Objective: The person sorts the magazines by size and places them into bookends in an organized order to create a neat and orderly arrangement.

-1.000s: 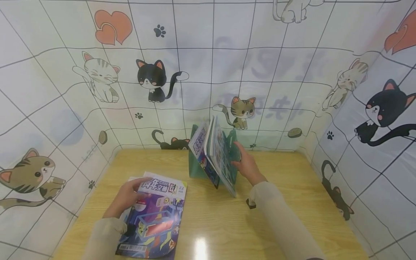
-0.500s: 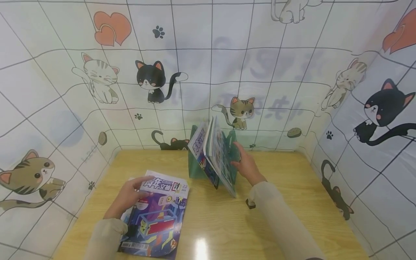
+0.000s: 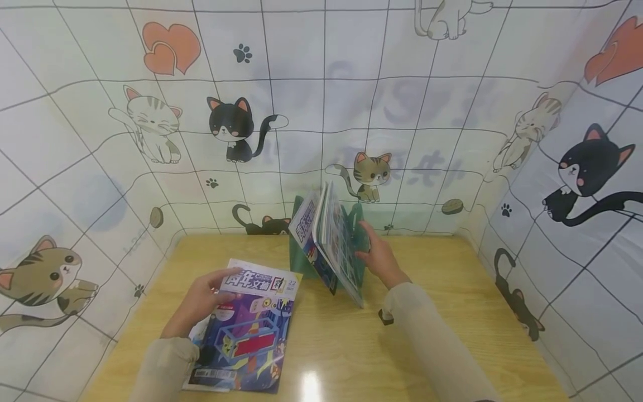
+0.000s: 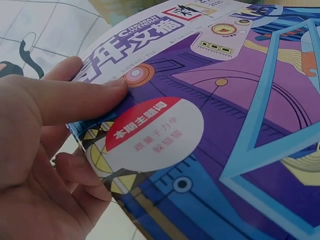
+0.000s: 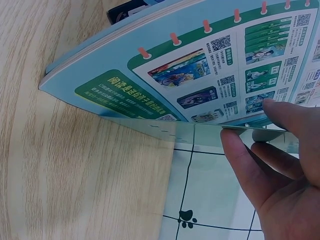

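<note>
My left hand [image 3: 200, 300] pinches a purple magazine [image 3: 253, 346] by its left edge, thumb on the cover and fingers beneath, as the left wrist view shows. A second, paler magazine [image 3: 198, 334] peeks out under its left side. At the back, a green bookend [image 3: 301, 263] holds several magazines [image 3: 335, 240] leaning to the left, spread at their near ends. My right hand [image 3: 384, 261] grips the bookend's right panel [image 5: 207, 134], thumb on the inner side and fingers outside. A light-blue back cover [image 5: 210, 75] with small pictures faces that panel.
The wooden table [image 3: 341, 346] is enclosed by a cloth backdrop [image 3: 301, 100] printed with cats and grid lines. The backdrop stands close behind the bookend. A small dark object [image 3: 385, 317] shows by the right sleeve.
The purple magazine has shifted slightly up and to the right in the left hand, and its lower end has swung right. The right hand keeps its place on the bookend.
</note>
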`<action>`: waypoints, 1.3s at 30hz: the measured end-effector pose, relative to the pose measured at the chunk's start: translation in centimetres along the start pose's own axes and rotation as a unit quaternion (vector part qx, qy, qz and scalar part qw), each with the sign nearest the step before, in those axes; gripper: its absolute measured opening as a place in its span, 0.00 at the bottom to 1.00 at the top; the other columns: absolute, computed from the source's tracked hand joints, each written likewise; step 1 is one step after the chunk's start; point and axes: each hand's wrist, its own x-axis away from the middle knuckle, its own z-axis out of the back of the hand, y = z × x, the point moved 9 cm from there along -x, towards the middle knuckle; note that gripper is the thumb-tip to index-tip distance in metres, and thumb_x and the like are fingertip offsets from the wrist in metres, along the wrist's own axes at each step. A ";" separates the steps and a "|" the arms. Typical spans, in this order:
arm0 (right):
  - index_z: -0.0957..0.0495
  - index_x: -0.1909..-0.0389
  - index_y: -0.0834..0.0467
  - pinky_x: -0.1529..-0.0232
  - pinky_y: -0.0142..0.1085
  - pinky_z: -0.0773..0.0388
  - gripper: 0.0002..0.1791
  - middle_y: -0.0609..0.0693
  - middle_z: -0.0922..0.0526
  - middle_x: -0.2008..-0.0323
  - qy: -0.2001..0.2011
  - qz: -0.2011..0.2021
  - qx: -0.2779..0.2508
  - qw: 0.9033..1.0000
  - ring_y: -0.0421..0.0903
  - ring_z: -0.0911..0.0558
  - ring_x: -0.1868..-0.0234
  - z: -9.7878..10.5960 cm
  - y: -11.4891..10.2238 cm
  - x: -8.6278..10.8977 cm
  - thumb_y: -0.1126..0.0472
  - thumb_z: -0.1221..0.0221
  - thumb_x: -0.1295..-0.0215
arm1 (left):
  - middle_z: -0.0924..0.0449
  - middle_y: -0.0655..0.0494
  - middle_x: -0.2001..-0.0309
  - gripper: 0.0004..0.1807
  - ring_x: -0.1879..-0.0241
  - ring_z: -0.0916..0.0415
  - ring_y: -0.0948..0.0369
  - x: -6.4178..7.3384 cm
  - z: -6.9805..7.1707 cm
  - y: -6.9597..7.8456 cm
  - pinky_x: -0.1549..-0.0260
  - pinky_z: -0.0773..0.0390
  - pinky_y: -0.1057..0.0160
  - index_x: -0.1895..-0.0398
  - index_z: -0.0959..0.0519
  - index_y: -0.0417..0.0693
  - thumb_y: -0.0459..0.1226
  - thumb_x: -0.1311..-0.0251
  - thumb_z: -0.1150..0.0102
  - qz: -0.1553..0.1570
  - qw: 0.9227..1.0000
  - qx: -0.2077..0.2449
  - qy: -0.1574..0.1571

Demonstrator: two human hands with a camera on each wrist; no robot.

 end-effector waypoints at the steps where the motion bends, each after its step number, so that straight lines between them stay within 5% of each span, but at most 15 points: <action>1: 0.49 0.25 0.46 0.41 0.57 0.32 0.50 0.58 0.38 0.29 0.000 -0.001 0.000 1.000 0.63 0.29 0.38 0.0 0.0 0.0 0.66 0.31 0.43 | 0.21 0.47 0.48 0.31 0.61 0.19 0.53 0.0 0.0 0.1 0.66 0.17 0.56 0.37 0.24 0.59 0.34 0.46 0.30 0.003 1.000 0.001 0.001; 21: 0.50 0.25 0.46 0.48 0.55 0.25 0.50 0.61 0.34 0.32 0.001 0.000 0.008 1.000 0.61 0.20 0.50 0.0 0.0 0.1 0.66 0.31 0.43 | 0.22 0.51 0.55 0.29 0.58 0.24 0.52 0.9 0.4 4.4 0.63 0.18 0.58 0.36 0.25 0.66 0.37 0.42 0.32 -0.017 0.999 -0.030 0.025; 28: 0.50 0.24 0.45 0.57 0.52 0.21 0.50 0.61 0.33 0.33 -0.002 0.004 0.009 1.000 0.53 0.18 0.68 0.0 0.0 0.0 0.65 0.31 0.42 | 0.21 0.49 0.52 0.29 0.59 0.22 0.50 0.7 0.2 4.6 0.64 0.17 0.56 0.38 0.24 0.69 0.35 0.42 0.33 -0.018 0.999 0.021 0.034; 32: 0.50 0.24 0.45 0.54 0.53 0.22 0.50 0.60 0.35 0.31 -0.001 0.002 0.010 1.000 0.55 0.18 0.62 -0.1 0.1 0.0 0.65 0.31 0.43 | 0.21 0.48 0.54 0.29 0.58 0.22 0.50 0.6 -0.3 4.8 0.63 0.17 0.55 0.38 0.24 0.67 0.34 0.42 0.33 -0.022 0.998 0.033 0.038; 39: 0.50 0.24 0.48 0.62 0.50 0.20 0.51 0.64 0.33 0.34 -0.001 0.003 0.002 1.000 0.51 0.18 0.72 -0.1 0.1 0.0 0.66 0.31 0.44 | 0.22 0.48 0.56 0.32 0.62 0.22 0.51 0.6 -1.2 4.9 0.66 0.18 0.57 0.36 0.27 0.72 0.33 0.41 0.34 -0.012 0.999 0.033 0.030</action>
